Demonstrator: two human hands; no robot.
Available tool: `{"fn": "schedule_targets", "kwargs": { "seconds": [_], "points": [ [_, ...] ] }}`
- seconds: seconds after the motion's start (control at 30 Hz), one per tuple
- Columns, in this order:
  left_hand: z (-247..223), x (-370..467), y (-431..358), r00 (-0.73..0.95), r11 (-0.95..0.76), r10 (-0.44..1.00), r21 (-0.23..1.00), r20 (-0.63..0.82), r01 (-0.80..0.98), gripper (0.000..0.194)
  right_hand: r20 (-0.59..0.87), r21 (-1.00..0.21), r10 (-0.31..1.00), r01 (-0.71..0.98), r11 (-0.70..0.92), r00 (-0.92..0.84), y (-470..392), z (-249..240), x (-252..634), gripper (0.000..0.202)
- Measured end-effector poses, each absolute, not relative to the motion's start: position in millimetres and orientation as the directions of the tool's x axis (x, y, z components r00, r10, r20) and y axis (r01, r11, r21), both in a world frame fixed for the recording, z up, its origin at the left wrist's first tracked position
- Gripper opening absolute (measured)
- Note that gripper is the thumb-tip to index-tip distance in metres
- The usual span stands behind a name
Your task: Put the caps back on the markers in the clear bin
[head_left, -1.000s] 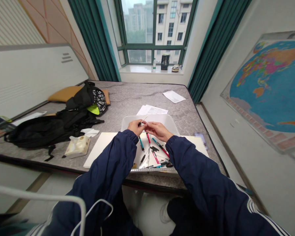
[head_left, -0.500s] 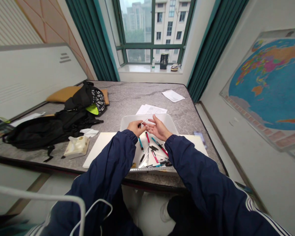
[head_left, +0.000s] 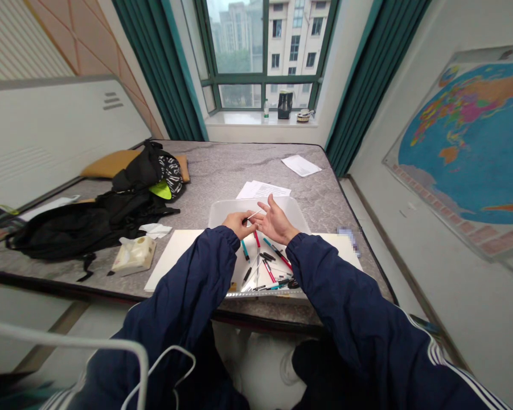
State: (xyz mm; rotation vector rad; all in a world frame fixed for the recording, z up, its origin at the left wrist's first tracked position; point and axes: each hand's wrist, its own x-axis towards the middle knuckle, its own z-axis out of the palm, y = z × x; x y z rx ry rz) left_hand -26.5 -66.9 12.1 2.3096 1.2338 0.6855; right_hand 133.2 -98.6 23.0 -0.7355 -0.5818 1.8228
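Observation:
A slim pen part (head_left: pixel 253 214), dark at one end and pale along its length, is pinched in my left hand (head_left: pixel 238 224). It points toward my right hand (head_left: pixel 276 222), which is palm up with its fingers spread, close beside the left fingertips. Both hands are above a translucent plastic bin (head_left: pixel 299 217). Inside the bin lie several pens and pen parts: a teal one (head_left: pixel 245 250), a red one (head_left: pixel 268 270), black caps (head_left: pixel 267 257) and others near the front wall.
White boards (head_left: pixel 171 256) stick out beside the bin. Printed papers (head_left: pixel 265 190) lie behind it, another sheet (head_left: pixel 301 165) farther back. On the left are a tissue pack (head_left: pixel 134 254) and a black backpack (head_left: pixel 64 228). A white cable (head_left: pixel 183 349) hangs in front.
The pen part has turned slightly and shifted right in my left fingers. The fingers of my right hand have opened a little more and risen slightly.

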Motion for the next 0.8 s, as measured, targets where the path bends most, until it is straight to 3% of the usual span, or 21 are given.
{"fn": "schedule_targets", "kwargs": {
  "seconds": [0.53,0.8],
  "points": [
    [9.8,-26.7,-65.8,0.49,-0.546,0.834,0.503,0.253,0.669,0.026,-0.197,-0.736,0.957,-0.614,-0.287,-0.212,-99.4,26.6,129.3,0.078],
    [8.4,-28.6,-63.5,0.437,-0.525,0.851,0.507,0.292,0.683,0.023,-0.144,-0.837,0.98,-0.511,-0.195,-0.138,-92.4,13.7,133.5,0.053]
  ]
}}
